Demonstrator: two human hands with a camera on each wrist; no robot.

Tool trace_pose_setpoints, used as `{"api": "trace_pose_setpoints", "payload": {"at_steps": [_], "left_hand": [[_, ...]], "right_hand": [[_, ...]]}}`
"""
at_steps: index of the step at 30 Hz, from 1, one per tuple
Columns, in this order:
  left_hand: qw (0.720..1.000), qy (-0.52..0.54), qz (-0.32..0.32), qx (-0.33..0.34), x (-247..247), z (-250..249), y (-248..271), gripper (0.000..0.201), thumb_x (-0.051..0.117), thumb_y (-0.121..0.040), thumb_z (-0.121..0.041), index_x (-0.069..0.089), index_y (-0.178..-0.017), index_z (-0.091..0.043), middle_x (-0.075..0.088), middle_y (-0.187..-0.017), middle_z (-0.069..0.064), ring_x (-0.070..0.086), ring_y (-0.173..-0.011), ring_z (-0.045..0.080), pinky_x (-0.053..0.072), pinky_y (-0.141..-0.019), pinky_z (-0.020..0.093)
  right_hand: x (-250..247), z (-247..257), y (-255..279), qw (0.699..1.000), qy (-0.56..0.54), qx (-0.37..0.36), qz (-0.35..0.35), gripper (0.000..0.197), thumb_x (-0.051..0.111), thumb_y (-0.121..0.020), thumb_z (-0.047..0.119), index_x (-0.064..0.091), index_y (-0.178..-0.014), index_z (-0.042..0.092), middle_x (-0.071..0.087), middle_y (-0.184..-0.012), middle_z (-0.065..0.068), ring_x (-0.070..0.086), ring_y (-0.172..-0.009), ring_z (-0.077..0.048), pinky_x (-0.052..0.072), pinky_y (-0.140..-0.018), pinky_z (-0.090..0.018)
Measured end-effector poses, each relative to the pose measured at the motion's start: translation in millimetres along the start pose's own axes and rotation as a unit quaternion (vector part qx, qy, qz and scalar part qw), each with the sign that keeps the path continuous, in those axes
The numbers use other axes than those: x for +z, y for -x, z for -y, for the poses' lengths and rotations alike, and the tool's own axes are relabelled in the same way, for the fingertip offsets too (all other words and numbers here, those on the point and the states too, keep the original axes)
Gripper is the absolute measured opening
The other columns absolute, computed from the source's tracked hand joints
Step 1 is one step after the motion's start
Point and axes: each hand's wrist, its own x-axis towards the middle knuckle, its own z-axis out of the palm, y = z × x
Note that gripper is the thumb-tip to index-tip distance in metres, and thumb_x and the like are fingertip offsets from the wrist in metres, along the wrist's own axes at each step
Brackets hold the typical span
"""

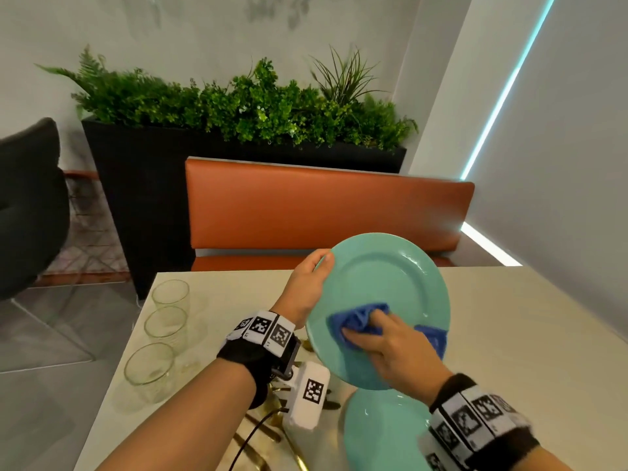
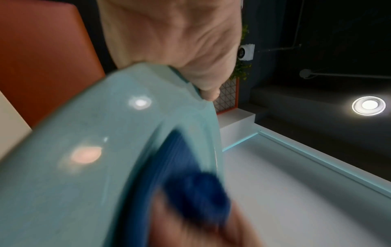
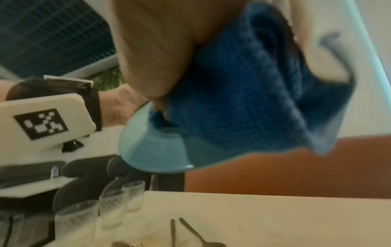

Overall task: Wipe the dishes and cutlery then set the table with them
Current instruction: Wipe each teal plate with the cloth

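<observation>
My left hand (image 1: 314,278) grips the left rim of a turquoise plate (image 1: 384,277), held tilted above the table with its face toward me. My right hand (image 1: 380,345) presses a bunched blue cloth (image 1: 356,319) against the plate's lower face; a corner of cloth (image 1: 433,338) hangs past the right rim. In the left wrist view my thumb (image 2: 207,83) hooks over the plate (image 2: 84,150), with the cloth (image 2: 196,197) blurred below. The right wrist view shows the cloth (image 3: 243,100) draped over the plate's rim (image 3: 152,150). A second turquoise plate (image 1: 380,433) lies on the table beneath.
Three clear glasses (image 1: 159,334) stand in a row along the cream table's (image 1: 526,351) left edge. Gold cutlery (image 1: 268,426) lies near the front under my left wrist. An orange bench (image 1: 323,205) and a black planter (image 1: 153,185) stand beyond the table.
</observation>
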Motion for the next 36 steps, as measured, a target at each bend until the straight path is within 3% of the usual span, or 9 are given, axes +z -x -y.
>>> {"api": "trace_pose_setpoints", "payload": {"at_steps": [3, 7, 11, 19, 21, 26, 29, 32, 36], "left_hand": [[1.000, -0.006, -0.015, 0.002, -16, -4, 3, 0.023, 0.041, -0.100, -0.029, 0.062, -0.090, -0.029, 0.066, -0.086, -0.004, 0.061, -0.073, 0.011, 0.050, -0.069, 0.029], [1.000, -0.017, 0.006, 0.002, -23, -12, 7, 0.021, 0.040, -0.100, -0.032, 0.061, -0.094, -0.030, 0.066, -0.092, -0.004, 0.062, -0.080, 0.014, 0.051, -0.076, 0.035], [0.998, -0.041, 0.029, 0.030, -16, -15, 12, 0.021, 0.040, -0.101, -0.028, 0.059, -0.091, -0.027, 0.062, -0.087, -0.006, 0.057, -0.078, 0.009, 0.047, -0.075, 0.028], [1.000, -0.009, 0.006, 0.015, -78, -19, 15, 0.025, 0.040, -0.101, -0.028, 0.059, -0.086, -0.027, 0.062, -0.078, -0.009, 0.058, -0.066, 0.006, 0.047, -0.064, 0.026], [1.000, -0.003, 0.001, 0.010, -87, -19, 16, 0.023, 0.039, -0.101, -0.029, 0.059, -0.088, -0.027, 0.063, -0.081, -0.009, 0.059, -0.067, 0.005, 0.047, -0.064, 0.024], [0.999, -0.010, 0.040, -0.004, -86, -11, 19, 0.024, 0.038, -0.101, -0.032, 0.058, -0.089, -0.029, 0.063, -0.082, -0.009, 0.060, -0.068, 0.005, 0.047, -0.064, 0.025], [0.997, -0.037, 0.066, 0.006, -79, -7, 23, 0.024, 0.037, -0.101, -0.031, 0.058, -0.090, -0.029, 0.062, -0.084, -0.010, 0.058, -0.078, 0.008, 0.047, -0.072, 0.024], [0.998, -0.004, 0.067, 0.008, -87, -1, 23, 0.025, 0.033, -0.102, -0.024, 0.056, -0.093, -0.019, 0.060, -0.089, -0.003, 0.055, -0.087, 0.011, 0.046, -0.079, 0.022], [0.998, 0.017, 0.061, -0.003, -106, 4, 28, 0.030, 0.030, -0.103, -0.026, 0.057, -0.090, -0.022, 0.062, -0.083, -0.006, 0.059, -0.068, -0.004, 0.049, -0.063, 0.010]], "right_hand": [[-10, -23, 11, 0.998, 0.031, 0.003, 0.061, 0.035, 0.050, -0.069, 0.023, 0.070, -0.087, 0.044, 0.058, -0.072, 0.005, 0.063, -0.060, -0.018, 0.043, -0.033, -0.029], [-32, -34, -20, 0.971, 0.002, 0.226, -0.076, 0.031, 0.071, -0.073, 0.003, 0.075, -0.092, 0.026, 0.063, -0.080, -0.010, 0.062, -0.070, -0.036, 0.045, -0.046, -0.034], [-15, 20, -55, 0.963, -0.027, 0.211, -0.167, 0.036, 0.060, -0.073, 0.007, 0.070, -0.107, 0.011, 0.063, -0.088, -0.018, 0.062, -0.073, -0.039, 0.053, -0.055, -0.036], [8, 52, -10, 0.991, -0.046, 0.051, 0.116, 0.040, 0.037, -0.078, 0.030, 0.069, -0.101, 0.040, 0.059, -0.090, 0.004, 0.064, -0.077, -0.018, 0.049, -0.059, -0.022], [-2, 29, -10, 0.991, -0.032, 0.113, 0.064, 0.033, 0.048, -0.077, 0.024, 0.072, -0.093, 0.040, 0.057, -0.090, 0.008, 0.067, -0.075, -0.020, 0.048, -0.060, -0.020], [-16, 24, -57, 0.936, -0.007, 0.329, -0.126, 0.037, 0.066, -0.080, 0.004, 0.068, -0.114, 0.017, 0.060, -0.100, -0.022, 0.061, -0.086, -0.042, 0.049, -0.063, -0.040], [0, 70, -86, 0.953, -0.020, 0.260, -0.155, 0.041, 0.059, -0.082, 0.012, 0.059, -0.123, 0.008, 0.058, -0.096, -0.025, 0.060, -0.079, -0.040, 0.052, -0.063, -0.038], [21, 111, -87, 0.983, -0.054, 0.156, -0.075, 0.042, 0.049, -0.085, 0.021, 0.055, -0.127, 0.017, 0.059, -0.104, -0.017, 0.060, -0.084, -0.035, 0.052, -0.069, -0.033], [17, 97, -84, 0.986, -0.033, 0.145, -0.075, 0.050, 0.059, -0.079, 0.008, 0.053, -0.126, 0.025, 0.058, -0.097, -0.017, 0.060, -0.080, -0.038, 0.053, -0.059, -0.037]]}}
